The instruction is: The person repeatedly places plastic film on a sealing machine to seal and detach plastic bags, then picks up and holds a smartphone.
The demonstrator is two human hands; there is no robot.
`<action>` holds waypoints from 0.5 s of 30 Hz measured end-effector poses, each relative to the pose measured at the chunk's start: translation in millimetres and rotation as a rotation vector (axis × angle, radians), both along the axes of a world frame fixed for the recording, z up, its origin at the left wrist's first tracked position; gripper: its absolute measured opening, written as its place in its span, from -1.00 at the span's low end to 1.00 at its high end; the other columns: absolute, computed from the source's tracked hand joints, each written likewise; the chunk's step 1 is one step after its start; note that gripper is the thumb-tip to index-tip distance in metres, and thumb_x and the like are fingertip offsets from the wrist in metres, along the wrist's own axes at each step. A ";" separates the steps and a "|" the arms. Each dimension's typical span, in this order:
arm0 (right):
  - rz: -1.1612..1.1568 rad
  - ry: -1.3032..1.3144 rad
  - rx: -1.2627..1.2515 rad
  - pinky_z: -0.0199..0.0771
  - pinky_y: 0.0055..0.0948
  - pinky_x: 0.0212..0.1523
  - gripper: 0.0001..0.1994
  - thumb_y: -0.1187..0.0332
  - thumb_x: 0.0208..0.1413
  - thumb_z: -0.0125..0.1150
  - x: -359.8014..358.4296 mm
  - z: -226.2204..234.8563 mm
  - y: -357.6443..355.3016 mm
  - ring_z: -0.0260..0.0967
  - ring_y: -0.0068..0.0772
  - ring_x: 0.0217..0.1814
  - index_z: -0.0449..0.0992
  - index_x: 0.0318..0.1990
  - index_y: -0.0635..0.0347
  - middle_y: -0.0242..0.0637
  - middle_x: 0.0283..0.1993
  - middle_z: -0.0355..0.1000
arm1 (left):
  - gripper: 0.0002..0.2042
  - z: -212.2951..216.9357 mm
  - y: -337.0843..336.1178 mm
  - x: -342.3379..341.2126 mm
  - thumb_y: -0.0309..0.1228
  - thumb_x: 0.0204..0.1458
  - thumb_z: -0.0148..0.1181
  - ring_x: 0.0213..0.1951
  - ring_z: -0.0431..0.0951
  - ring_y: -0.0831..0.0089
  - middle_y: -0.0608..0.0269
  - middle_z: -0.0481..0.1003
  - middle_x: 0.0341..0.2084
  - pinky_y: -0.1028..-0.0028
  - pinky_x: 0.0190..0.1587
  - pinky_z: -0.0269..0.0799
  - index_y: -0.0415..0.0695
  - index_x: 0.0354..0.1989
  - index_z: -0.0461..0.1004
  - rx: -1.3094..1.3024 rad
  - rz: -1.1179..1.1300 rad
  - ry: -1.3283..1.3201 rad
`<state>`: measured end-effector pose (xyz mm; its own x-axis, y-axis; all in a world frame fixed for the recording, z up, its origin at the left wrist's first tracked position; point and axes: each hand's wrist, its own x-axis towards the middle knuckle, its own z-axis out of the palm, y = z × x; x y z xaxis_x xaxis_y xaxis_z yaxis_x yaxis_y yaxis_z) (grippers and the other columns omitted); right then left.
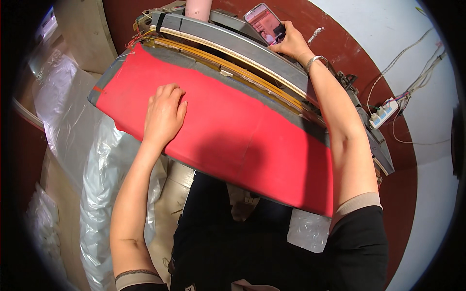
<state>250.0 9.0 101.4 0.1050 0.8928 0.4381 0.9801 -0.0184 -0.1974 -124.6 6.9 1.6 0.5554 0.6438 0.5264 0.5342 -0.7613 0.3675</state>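
Note:
A long red padded board (233, 131) with a grey rim lies across the bench in front of me. My left hand (164, 114) rests on its left part, palm down, fingers curled. My right hand (291, 42) reaches over the far side and holds a smartphone (264, 22) with a lit screen, propped on the machine. A bracelet sits on that wrist. Behind the red board runs a grey machine bar (242, 48) with yellow and cream strips along it.
A pink cylinder (198, 8) stands at the top behind the machine. A white power strip (382, 112) with cables hangs on the right wall. Clear plastic sheeting (97, 169) drapes at the left. My dark trousers (223, 242) show below the board.

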 end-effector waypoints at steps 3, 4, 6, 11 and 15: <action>-0.035 0.029 0.013 0.34 -0.43 -0.08 -0.22 0.20 -0.47 0.46 -0.9 1.4 -0.2 0.38 -0.22 -0.15 0.19 -0.04 0.34 -0.04 -0.21 0.40 | -0.79 0.3 -0.2 -0.2 -0.42 -0.11 0.10 -0.07 0.31 0.24 0.16 0.37 -0.20 0.28 -0.10 0.24 -0.21 -0.27 0.42 -0.009 0.000 0.006; -0.044 0.033 0.031 0.34 -0.39 -0.07 -0.20 0.18 -0.53 0.47 -1.0 1.7 -0.1 0.37 -0.17 -0.13 0.21 -0.05 0.34 -0.03 -0.20 0.39 | -0.79 0.5 -0.3 -0.2 -0.42 -0.11 0.10 -0.07 0.31 0.24 0.16 0.37 -0.20 0.28 -0.10 0.23 -0.21 -0.27 0.42 -0.009 0.000 0.006; -0.053 0.037 0.050 0.34 -0.36 -0.07 -0.18 0.16 -0.58 0.47 -1.1 2.0 -0.2 0.36 -0.11 -0.11 0.22 -0.06 0.33 -0.02 -0.18 0.38 | -0.79 0.9 -0.4 -0.1 -0.42 -0.11 0.10 -0.06 0.31 0.24 0.16 0.37 -0.19 0.28 -0.10 0.23 -0.21 -0.27 0.42 -0.009 0.000 0.008; -0.068 0.004 0.065 0.34 -0.35 -0.06 -0.17 0.15 -0.58 0.48 -1.2 2.6 -1.6 0.36 -0.11 -0.12 0.22 -0.05 0.31 -0.02 -0.19 0.38 | -0.78 1.9 -0.8 0.2 -0.42 -0.10 0.10 -0.06 0.31 0.24 0.15 0.37 -0.20 0.28 -0.08 0.23 -0.22 -0.27 0.42 -0.015 0.000 0.011; -0.078 -0.024 0.051 0.34 -0.41 -0.06 -0.21 0.18 -0.51 0.49 -1.2 3.6 -2.7 0.38 -0.18 -0.12 0.21 -0.05 0.32 -0.03 -0.20 0.40 | -0.78 2.2 -0.9 0.3 -0.42 -0.10 0.09 -0.06 0.31 0.24 0.16 0.37 -0.19 0.29 -0.08 0.23 -0.22 -0.26 0.42 -0.022 -0.003 0.008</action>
